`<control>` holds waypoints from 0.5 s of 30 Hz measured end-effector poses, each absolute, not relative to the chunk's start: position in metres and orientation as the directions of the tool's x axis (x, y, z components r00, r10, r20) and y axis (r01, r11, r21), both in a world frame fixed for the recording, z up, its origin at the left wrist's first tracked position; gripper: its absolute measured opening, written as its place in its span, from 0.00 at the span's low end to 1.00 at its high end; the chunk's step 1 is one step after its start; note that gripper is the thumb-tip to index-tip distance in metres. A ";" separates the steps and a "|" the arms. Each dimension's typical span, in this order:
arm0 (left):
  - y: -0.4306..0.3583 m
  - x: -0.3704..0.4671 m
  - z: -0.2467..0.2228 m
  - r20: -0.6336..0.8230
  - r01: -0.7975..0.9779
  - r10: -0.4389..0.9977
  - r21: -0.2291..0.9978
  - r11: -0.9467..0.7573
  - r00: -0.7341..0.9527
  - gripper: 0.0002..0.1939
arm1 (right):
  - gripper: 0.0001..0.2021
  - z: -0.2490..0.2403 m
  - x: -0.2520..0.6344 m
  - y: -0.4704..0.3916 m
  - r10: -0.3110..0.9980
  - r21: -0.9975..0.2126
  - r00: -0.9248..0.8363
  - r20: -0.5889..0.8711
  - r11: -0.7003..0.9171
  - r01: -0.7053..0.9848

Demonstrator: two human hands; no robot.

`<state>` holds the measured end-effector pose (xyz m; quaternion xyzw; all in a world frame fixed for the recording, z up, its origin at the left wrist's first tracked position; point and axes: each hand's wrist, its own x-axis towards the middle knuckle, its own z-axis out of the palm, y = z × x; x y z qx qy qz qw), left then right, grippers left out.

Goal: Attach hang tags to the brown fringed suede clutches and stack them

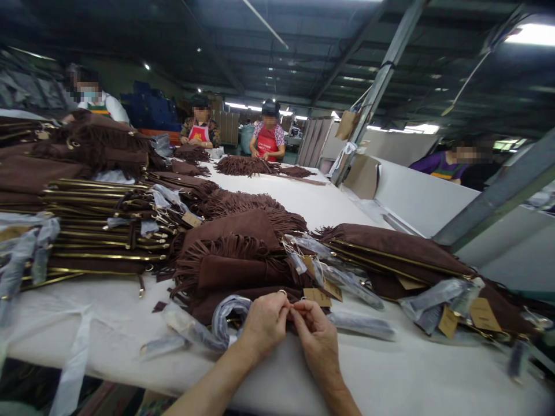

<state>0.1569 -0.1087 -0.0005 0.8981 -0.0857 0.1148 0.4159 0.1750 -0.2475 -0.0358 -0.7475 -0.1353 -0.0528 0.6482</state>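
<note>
My left hand [265, 319] and my right hand [315, 330] meet near the front edge of the table, fingertips pinched together. What lies between the fingertips is too small and hidden to make out. Just behind them is a brown fringed bag [232, 274], partly covered by my hands. A strap wrapped in clear plastic [220, 320] curls beside my left hand. Tan paper tags [318, 297] lie beyond my right hand, and a plastic-wrapped strap [362, 325] stretches out to its right.
Stacked brown bags with gold zippers [104, 231] fill the left side of the white table [277, 381]. More bags with tags [403, 254] lie at right. A slanted metal post [377, 86] rises beyond. Several people work around, one in a red apron [267, 141] at the far end.
</note>
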 end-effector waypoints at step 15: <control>-0.052 0.058 0.047 0.030 0.104 0.130 0.431 -0.896 0.991 0.15 | 0.37 -0.037 0.075 -0.211 0.171 -0.994 0.979 0.108 0.029 0.105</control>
